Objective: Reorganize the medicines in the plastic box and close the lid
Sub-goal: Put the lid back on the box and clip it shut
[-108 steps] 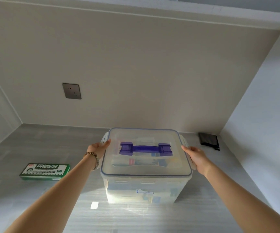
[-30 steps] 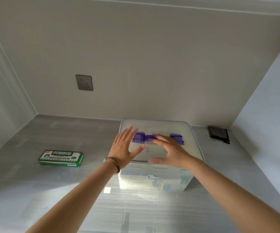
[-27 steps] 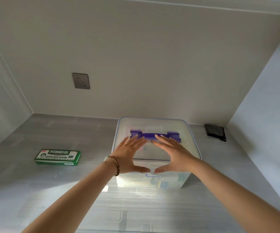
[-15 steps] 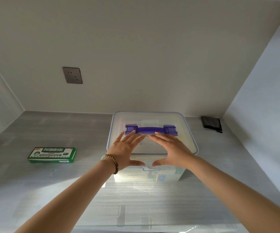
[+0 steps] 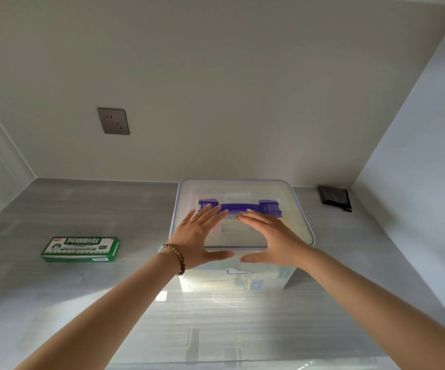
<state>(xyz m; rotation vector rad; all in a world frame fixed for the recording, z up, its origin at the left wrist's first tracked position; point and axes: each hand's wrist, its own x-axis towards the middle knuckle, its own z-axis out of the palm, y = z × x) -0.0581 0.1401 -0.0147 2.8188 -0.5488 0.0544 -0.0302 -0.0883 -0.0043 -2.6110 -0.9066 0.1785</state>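
Two hands are spread flat over the lid [image 5: 291, 214] of the box [image 5: 210, 283], which is set on the grey bench [image 5: 82, 303] toward the back wall [image 5: 242, 89], a little right of centre; the lid is seated on the box all round its blue-edged rim. The left hand [image 5: 198, 236] is laid over the near left part of the lid, its fingers [image 5: 210, 213] straight and fanned, grasping nothing, the tips reaching the left end of the purple handle [image 5: 242, 206]; its thumb is stretched sideways along the near edge. The right hand [image 5: 275, 240] is placed likewise just beside it, its fingers [image 5: 253, 217] straight and released, the tips just short of the handle's middle; its thumb is pointed toward the left thumb, with a small gap between the two. Whether the palms are pressed on the lid or held just above it cannot be told. Medicines [image 5: 236, 195] are seen dimly through the clear lid and walls as pale coloured packets. A beaded bracelet [image 5: 178, 259] is worn on the left wrist. A green carton [image 5: 80, 249] is laid flat on the bench well left of the box; a black pouch [image 5: 335, 197] is tucked in the back right corner; a grey socket [image 5: 113, 121] is set in the wall above and to the left.
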